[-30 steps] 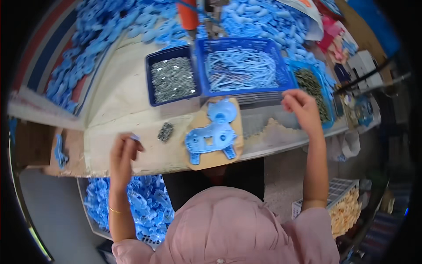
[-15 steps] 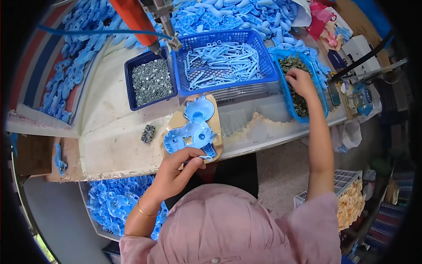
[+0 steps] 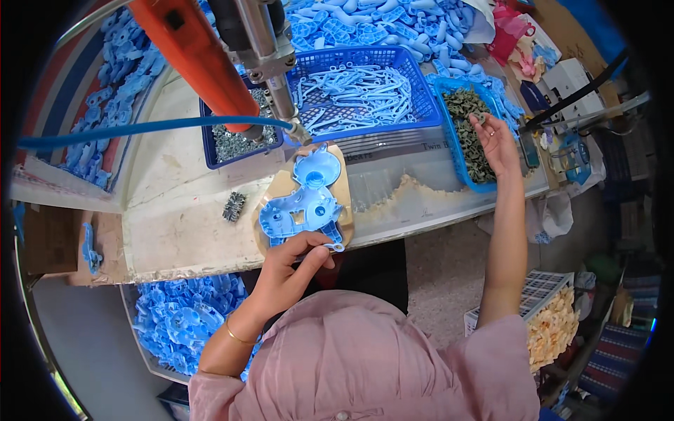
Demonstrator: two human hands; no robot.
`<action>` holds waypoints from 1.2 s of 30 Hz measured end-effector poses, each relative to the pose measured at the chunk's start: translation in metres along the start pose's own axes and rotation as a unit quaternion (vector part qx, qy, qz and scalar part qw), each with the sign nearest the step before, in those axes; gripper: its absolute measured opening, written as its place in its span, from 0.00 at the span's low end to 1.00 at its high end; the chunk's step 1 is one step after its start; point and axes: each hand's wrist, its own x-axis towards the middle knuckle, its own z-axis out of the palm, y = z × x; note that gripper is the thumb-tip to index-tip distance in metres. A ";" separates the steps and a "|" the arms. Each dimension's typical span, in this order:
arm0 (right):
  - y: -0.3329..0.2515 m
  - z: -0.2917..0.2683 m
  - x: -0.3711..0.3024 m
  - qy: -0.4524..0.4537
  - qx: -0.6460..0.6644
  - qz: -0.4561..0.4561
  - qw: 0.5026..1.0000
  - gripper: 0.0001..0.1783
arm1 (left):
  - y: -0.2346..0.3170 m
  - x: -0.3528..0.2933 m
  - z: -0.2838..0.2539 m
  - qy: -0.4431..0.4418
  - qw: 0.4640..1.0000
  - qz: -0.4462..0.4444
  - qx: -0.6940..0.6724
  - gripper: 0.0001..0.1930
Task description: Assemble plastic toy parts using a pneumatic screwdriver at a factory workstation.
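Note:
My left hand [image 3: 293,270] pinches a light blue plastic rod with a ring end [image 3: 336,247] at the near edge of a tan fixture [image 3: 344,200]. In that fixture lies a light blue molded shell [image 3: 295,210] with a round cup [image 3: 317,168] at its far end. Over at the right, my right hand [image 3: 500,147] hovers above a bright blue basket [image 3: 484,187] of small grey-green parts [image 3: 465,105]. Its thumb and fingertips close on one small grey-green piece [image 3: 480,118], partly hidden by the fingers.
An orange power screwdriver [image 3: 193,59] with a blue hose [image 3: 161,129] hangs over a bin of small metal pieces [image 3: 239,144]. Behind the fixture stands a dark blue basket [image 3: 365,130] of light blue rods. A dark coiled clump [image 3: 234,206] lies left of the fixture.
My right hand has lifted out of the grey-green parts and turned, with a small piece in its fingertips. The screwdriver has come lower and closer to the fixture. My left hand stays nearly still.

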 end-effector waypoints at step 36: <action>0.067 0.242 -0.140 -0.351 -0.265 0.126 0.889 0.05 | -0.012 0.013 -0.009 0.096 0.994 0.025 0.051 0.11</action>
